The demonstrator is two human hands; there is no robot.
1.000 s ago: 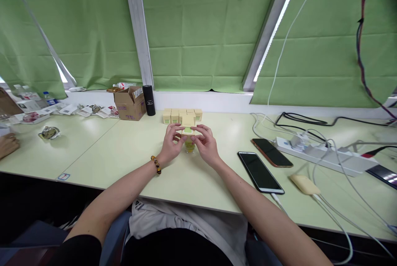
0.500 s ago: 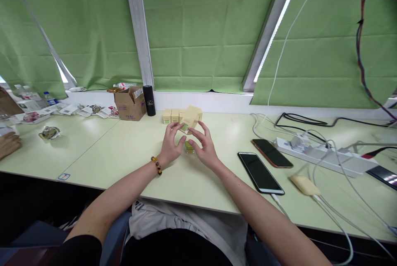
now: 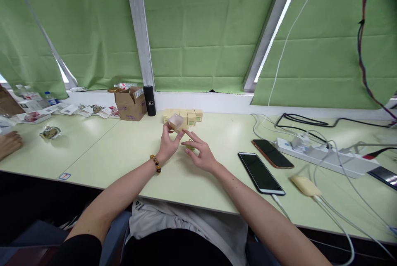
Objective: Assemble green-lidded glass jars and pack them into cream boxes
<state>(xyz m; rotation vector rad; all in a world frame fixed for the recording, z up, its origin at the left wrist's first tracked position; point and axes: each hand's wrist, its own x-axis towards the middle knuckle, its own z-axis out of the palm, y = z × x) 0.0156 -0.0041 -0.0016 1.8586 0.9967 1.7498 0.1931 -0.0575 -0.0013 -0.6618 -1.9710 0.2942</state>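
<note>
My left hand (image 3: 168, 144) grips a small cream carton (image 3: 177, 123), its pale inside turned toward me. Just to the right, my right hand (image 3: 201, 152) holds its fingers stretched out over a small yellow-green glass jar (image 3: 190, 146) on the table. The fingers partly cover the jar, and I cannot tell whether they touch it. Behind both hands stands a row of several small cream boxes (image 3: 191, 118) with green labels.
Right of me lie a white-framed phone (image 3: 260, 173), a second phone (image 3: 272, 153), a yellow power bank (image 3: 305, 185) and a white power strip (image 3: 319, 156) with cables. At the back left are a cardboard box (image 3: 130, 104) and a black cylinder (image 3: 149, 100). Another person's hand (image 3: 10, 144) rests far left.
The carton has tipped so its open inside shows, and it is now in my left hand alone. My right hand has let go of it and lowered to the jar.
</note>
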